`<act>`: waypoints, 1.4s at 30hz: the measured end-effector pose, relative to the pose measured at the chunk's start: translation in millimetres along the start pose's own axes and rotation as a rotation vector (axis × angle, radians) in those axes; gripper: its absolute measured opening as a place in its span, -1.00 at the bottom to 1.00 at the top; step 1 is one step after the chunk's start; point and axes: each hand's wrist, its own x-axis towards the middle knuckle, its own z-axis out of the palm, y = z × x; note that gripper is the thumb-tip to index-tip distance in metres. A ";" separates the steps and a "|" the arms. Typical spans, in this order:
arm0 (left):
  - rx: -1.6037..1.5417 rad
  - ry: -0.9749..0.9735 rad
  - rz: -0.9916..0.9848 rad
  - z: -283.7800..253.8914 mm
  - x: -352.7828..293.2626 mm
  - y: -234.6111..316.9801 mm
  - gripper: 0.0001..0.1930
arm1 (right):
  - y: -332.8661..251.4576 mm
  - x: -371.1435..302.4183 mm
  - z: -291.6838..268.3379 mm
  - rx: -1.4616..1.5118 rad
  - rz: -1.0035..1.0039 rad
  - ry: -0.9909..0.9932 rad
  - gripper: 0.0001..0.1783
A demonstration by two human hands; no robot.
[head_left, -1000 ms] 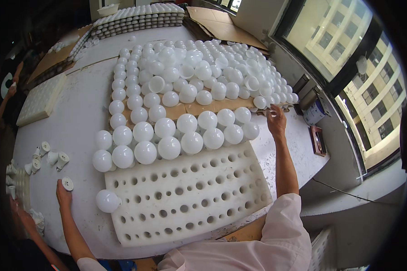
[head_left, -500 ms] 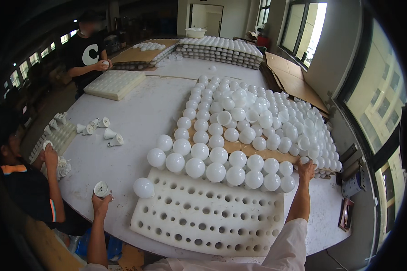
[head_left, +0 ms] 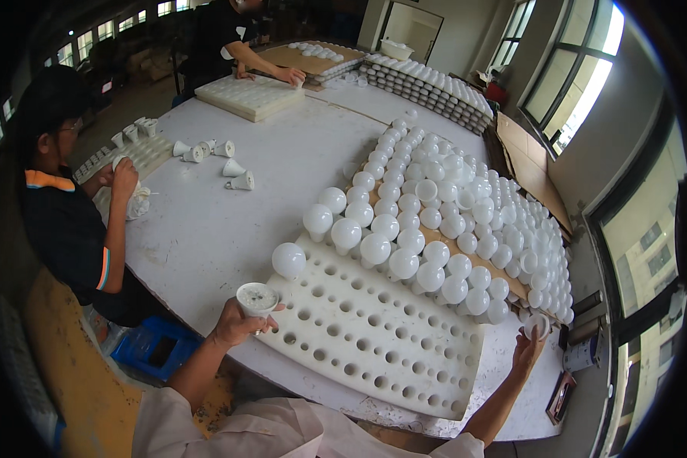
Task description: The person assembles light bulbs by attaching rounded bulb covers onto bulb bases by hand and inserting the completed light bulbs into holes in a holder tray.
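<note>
Head view: the left hand grasps a white cone-shaped lamp base by the left edge of the perforated foam tray, its wide round face turned up, its narrow end down in the fingers, its long axis close to upright. The right hand grips a whitish dome cover near the right end of the round bulbs; which way its opening faces, I cannot tell
</note>
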 end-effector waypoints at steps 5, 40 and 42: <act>0.239 -0.251 -0.182 35.3 28.8 -17.1 -0.61 | -10.5 -63.9 119.4 0.150 0.166 -0.454 -0.04; 0.581 -0.613 -0.358 73.7 55.2 -34.5 -0.45 | 20.1 -192.2 252.3 -0.635 0.045 -1.344 -0.09; 0.650 -0.619 -0.377 73.7 53.4 -38.6 -0.45 | 15.1 -197.8 256.4 -0.690 0.005 -1.371 -0.07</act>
